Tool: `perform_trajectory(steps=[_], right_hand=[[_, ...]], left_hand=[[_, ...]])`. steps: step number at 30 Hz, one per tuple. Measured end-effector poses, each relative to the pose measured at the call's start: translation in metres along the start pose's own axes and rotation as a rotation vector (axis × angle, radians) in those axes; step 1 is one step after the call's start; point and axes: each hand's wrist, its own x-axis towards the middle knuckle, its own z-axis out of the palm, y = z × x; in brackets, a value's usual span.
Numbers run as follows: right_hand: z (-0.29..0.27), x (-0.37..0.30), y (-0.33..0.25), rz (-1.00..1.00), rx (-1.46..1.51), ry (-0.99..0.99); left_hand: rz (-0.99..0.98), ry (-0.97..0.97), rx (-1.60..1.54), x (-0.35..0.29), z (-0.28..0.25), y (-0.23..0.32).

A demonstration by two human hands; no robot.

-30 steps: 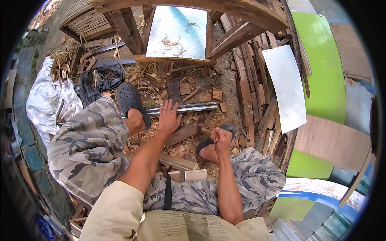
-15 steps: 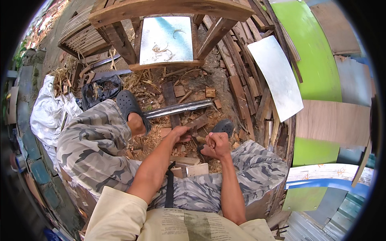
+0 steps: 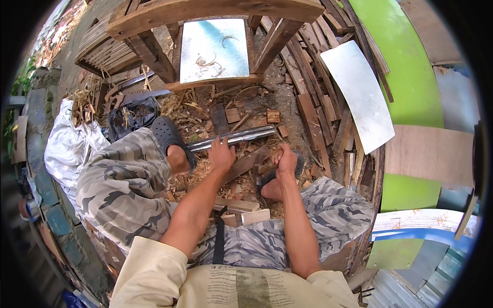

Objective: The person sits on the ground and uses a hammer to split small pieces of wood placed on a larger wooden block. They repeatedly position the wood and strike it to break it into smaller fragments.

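Observation:
My left hand (image 3: pixel 222 154) reaches forward with its fingers stretched out. The fingertips are at the near edge of a long flat strip (image 3: pixel 251 134) with black and whitish streaks, lying across the ground by my left clog (image 3: pixel 167 134). My right hand (image 3: pixel 285 160) is closed in front of my right clog (image 3: pixel 299 163); whatever its curled fingers hold, if anything, is hidden. A brown wooden board (image 3: pixel 245 164) lies at a slant between the hands. Next to it, a dark upright piece of wood (image 3: pixel 257 168) stands near my right foot.
Ahead stands a wooden frame (image 3: pixel 215 11) with a white-blue sheet (image 3: pixel 213 51). Saws (image 3: pixel 138 97) and a black bag (image 3: pixel 132 117) are at left. Stacked planks (image 3: pixel 313 102) and a white panel (image 3: pixel 359 92) lie at right. Wood blocks (image 3: pixel 256 216) sit before my lap, over shavings.
My left hand has moved forward, from the brown board to the streaked strip, and its fingers have straightened. My right hand, still closed, has shifted slightly forward and right.

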Motion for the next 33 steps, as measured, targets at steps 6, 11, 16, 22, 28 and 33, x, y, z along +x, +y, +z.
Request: perform_trajectory(steps=[6, 11, 16, 22, 28, 33], right_hand=[[0.044, 0.07, -0.022, 0.142, 0.061, 0.006], [0.07, 0.117, -0.03, 0.19, -0.018, 0.045], [0.088, 0.131, -0.048, 0.222, -0.024, 0.082], [0.079, 0.15, -0.05, 0.161, 0.0, 0.109], [0.078, 0.092, -0.024, -0.028, -0.013, -0.001], [0.045, 0.063, 0.0, -0.133, 0.127, -0.004]], left_hand=[[-0.032, -0.426, 0.329, 0.01, -0.001, -0.047], [-0.024, -0.543, 0.346, 0.021, -0.008, -0.047], [-0.044, -0.652, 0.392, 0.027, -0.027, -0.037], [-0.039, -0.667, 0.394, 0.027, -0.028, -0.032], [-0.049, -0.689, 0.391, 0.028, -0.027, -0.035], [-0.06, -0.624, 0.401, 0.015, -0.026, -0.03]])
